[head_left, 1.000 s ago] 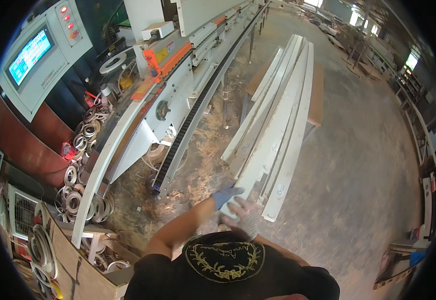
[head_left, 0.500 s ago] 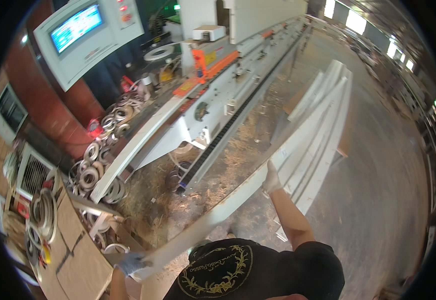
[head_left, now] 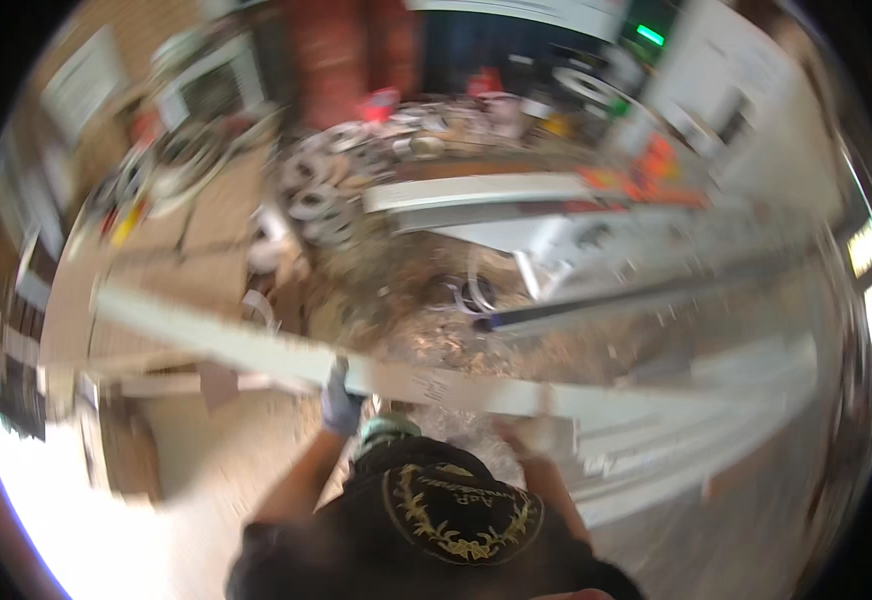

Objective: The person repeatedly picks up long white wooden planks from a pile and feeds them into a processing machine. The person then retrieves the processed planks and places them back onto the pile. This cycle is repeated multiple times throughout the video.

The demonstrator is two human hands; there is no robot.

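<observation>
The long board [head_left: 256, 345] is white. The left hand [head_left: 339, 400] wears a blue-grey glove. The shirt [head_left: 456, 510] is black with a gold leaf ring.

Heavy motion blur throughout; blown-out glare lower left; fisheye bending, dark rim.

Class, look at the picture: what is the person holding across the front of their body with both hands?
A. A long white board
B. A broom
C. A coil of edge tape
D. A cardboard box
A: the left hand and right hand both grip a long white board stretching across the view.
</observation>
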